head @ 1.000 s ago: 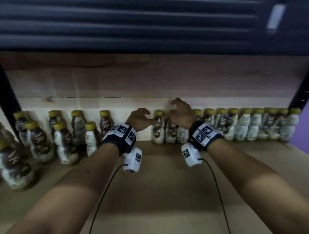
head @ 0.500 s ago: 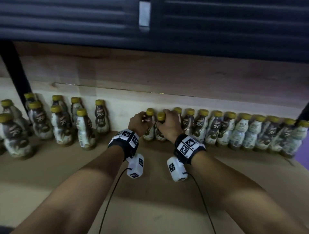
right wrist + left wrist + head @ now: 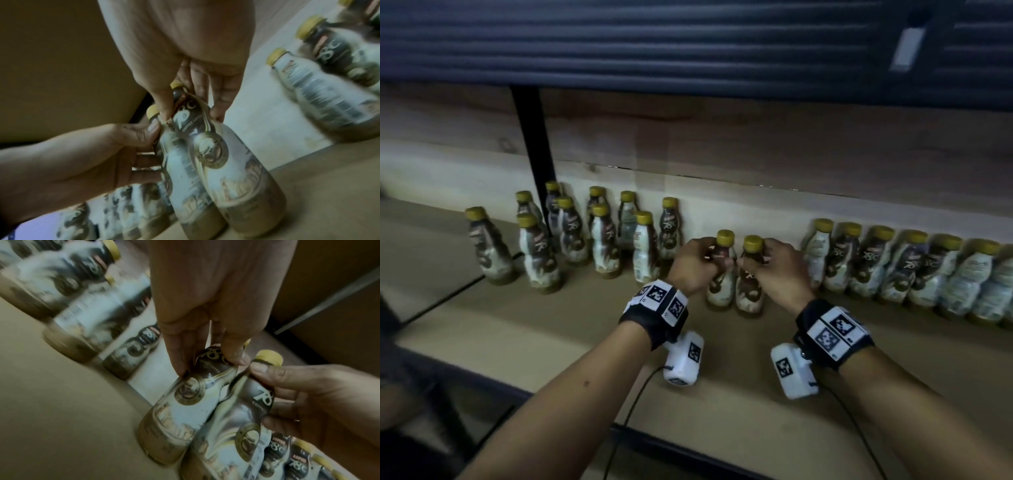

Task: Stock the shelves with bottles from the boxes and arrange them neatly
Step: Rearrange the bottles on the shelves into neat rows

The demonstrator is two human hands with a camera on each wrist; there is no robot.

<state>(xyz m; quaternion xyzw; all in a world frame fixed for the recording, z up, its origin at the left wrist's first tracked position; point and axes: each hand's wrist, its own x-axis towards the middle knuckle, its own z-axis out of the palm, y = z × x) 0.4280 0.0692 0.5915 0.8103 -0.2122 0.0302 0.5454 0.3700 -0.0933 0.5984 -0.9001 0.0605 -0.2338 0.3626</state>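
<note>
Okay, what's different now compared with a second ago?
The left hand and right hand closed on two bottles and drew them out of the back row toward the shelf front. The right-hand row and left cluster look unchanged.
</note>
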